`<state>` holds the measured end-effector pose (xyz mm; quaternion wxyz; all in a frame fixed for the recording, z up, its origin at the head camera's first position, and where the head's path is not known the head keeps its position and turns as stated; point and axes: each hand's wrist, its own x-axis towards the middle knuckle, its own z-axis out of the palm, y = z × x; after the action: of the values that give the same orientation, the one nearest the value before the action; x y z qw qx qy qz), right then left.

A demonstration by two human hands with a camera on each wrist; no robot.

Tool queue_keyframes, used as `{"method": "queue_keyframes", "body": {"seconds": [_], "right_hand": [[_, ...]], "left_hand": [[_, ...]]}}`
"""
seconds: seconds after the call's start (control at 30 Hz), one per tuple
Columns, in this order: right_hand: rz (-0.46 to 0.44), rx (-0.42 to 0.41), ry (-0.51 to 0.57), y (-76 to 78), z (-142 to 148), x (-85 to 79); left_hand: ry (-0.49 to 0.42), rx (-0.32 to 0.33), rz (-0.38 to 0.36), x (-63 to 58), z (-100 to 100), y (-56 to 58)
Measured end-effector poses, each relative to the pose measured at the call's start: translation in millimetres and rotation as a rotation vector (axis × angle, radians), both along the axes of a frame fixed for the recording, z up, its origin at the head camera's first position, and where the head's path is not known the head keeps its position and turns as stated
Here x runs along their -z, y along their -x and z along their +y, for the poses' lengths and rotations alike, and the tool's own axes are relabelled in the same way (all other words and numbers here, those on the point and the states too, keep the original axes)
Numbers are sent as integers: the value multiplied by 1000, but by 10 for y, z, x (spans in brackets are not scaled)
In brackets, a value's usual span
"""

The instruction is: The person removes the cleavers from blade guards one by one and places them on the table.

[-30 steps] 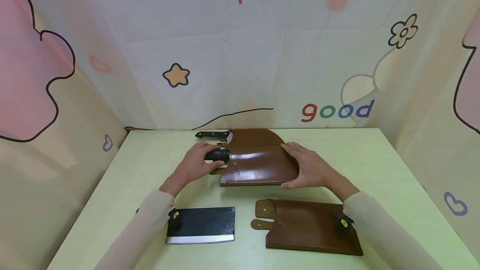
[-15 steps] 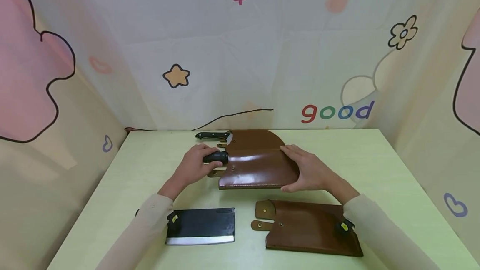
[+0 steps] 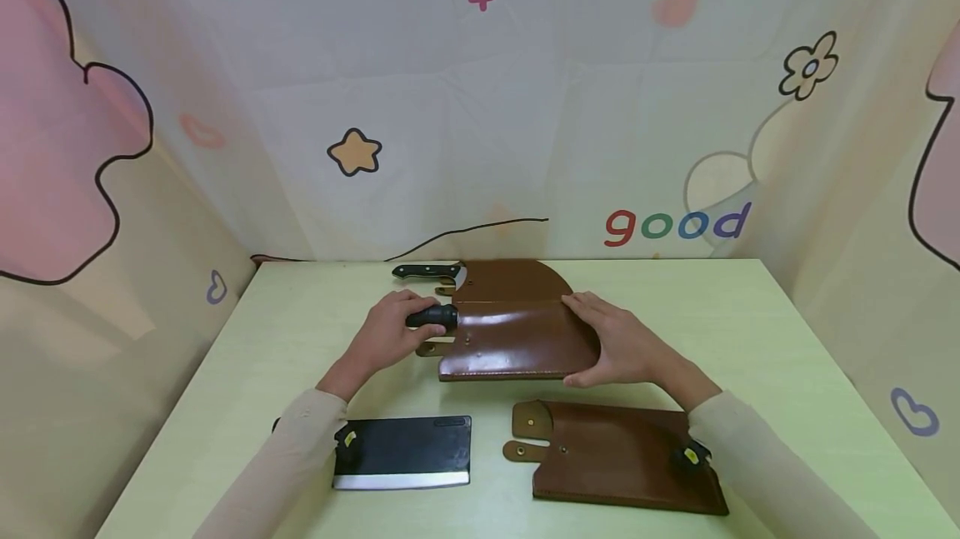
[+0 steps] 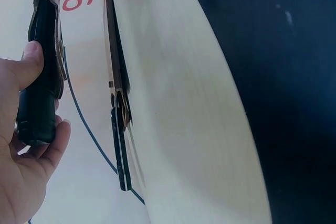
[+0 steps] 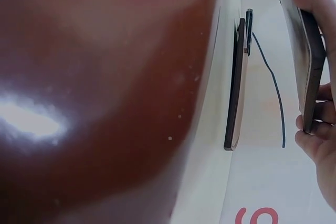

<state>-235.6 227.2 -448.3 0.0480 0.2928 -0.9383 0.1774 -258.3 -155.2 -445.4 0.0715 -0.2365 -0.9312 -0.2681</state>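
Between both hands, a cleaver in a brown leather sheath (image 3: 525,347) is held up off the table. My left hand (image 3: 386,329) grips its black handle (image 3: 432,316), thumb and fingers around it in the left wrist view. The blade is hidden inside the leather. My right hand (image 3: 628,345) holds the sheath's right end, thumb and fingers on opposite edges. An unfastened snap strap (image 3: 432,349) sticks out beside the handle. Just behind lies a second knife, its riveted black handle (image 3: 425,271) protruding from a round-cornered brown sheath (image 3: 517,276).
At the front left, a bare cleaver (image 3: 405,451) with a dark blade lies partly under my left sleeve. Another brown leather sheath (image 3: 622,456) lies at the front right, with a snap flap and strap pointing left. A patterned curtain (image 3: 480,147) rises behind the pale table (image 3: 690,297).
The sheathed cleaver and both hands have shifted slightly toward me since one second ago. Both grips look unchanged, and the other knives and sheaths have stayed where they were.
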Motion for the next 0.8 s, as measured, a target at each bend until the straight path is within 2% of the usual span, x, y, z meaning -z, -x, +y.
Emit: {"method": "queue_keyframes", "body": {"seconds": [0.57,0.8], "right_hand": [[-32,11,2,-29,36,10],[-28,16,-7,-30,61,31]], "left_hand": [[59,23,33,11,2,36],[53,20,27,30,-27,14]]}}
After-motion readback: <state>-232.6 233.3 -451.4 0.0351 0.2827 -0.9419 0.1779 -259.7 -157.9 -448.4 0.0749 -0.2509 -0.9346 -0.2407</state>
